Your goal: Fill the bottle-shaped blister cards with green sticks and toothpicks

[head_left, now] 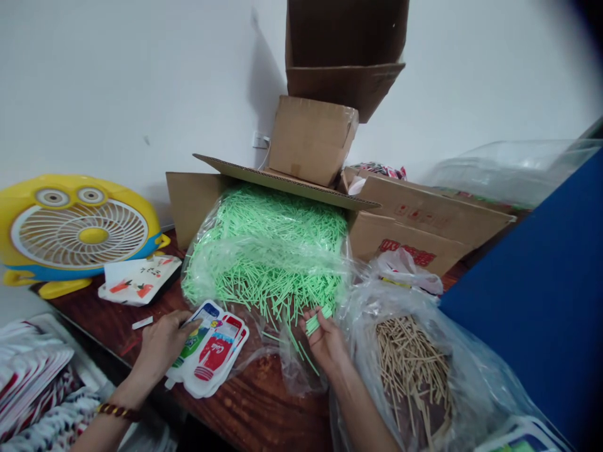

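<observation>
My left hand (pixel 164 342) pinches the left edge of a flat white pouch (pixel 219 355) printed with a red cola bottle and a green bottle. It lies at the table's front edge, partly under my fingers. In my right hand (pixel 325 339), the fingers are closed around a small bunch of thin green sticks (pixel 316 321). That hand is palm up, right in front of a large heap of the same green sticks (pixel 282 226). The heap spills from a clear plastic bag (pixel 200 251) in an open carton. A few loose sticks hang beside my right hand.
A clear bag of brown sticks (pixel 414 364) lies at the right, beside a blue panel (pixel 532 301). Cartons (pixel 313 138) are stacked behind. At the left stand a yellow fan (pixel 85 229) and a tissue pack (pixel 139 282). Stacked printed pouches (pixel 38 383) fill the lower left.
</observation>
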### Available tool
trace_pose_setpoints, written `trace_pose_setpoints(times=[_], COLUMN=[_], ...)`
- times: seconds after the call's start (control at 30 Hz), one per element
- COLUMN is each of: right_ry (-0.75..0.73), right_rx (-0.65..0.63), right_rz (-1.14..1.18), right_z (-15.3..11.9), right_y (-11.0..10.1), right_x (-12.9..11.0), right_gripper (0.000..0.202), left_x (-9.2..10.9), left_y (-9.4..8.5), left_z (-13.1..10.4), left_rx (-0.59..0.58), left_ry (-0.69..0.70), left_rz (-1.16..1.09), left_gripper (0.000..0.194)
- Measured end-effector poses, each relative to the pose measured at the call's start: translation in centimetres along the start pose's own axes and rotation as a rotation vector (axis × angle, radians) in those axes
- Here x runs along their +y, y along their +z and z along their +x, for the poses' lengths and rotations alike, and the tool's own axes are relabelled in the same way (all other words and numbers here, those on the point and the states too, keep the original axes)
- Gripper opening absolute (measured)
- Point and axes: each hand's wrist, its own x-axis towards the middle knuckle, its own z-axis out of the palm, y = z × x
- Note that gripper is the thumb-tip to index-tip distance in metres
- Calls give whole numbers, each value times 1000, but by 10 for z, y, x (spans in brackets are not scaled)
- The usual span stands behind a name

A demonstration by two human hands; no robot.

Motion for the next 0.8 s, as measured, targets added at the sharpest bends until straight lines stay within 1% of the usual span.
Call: trace_pose_setpoints(times=[0.1,0.17,0.23,0.3,0.4,0.5,0.6,0.8], right_ry=[40,81,124,157,178,175,159,152], right_rx=[11,16,29,49,69,66,59,18], right_rz=[82,149,235,305,363,408,415,409], right_z=[-3,-8,-14,-22,-33,-42,-48,-61], right_y=[6,12,18,24,32,38,44,53], right_x=[-3,-6,-10,-14,-18,-20,-23,-28], right_gripper=[13,6,8,15,22,26,26,20], left_x=[-4,-6,-5,-1,10,19,24,32], left_y=[1,0,0,-2,-4,-6,-6,-2], left_z=[0,0,-1,-3,-12,-24,-33,-50], left_rx=[-8,9,16,-9,-59,-102,-147,-182], left_ry=[46,54,41,-24,-192,-311,-350,-362], left_rz=[-15,-86,-195,-355,-606,-790,-905,-1015], left_gripper=[26,29,33,36,38,34,31,31])
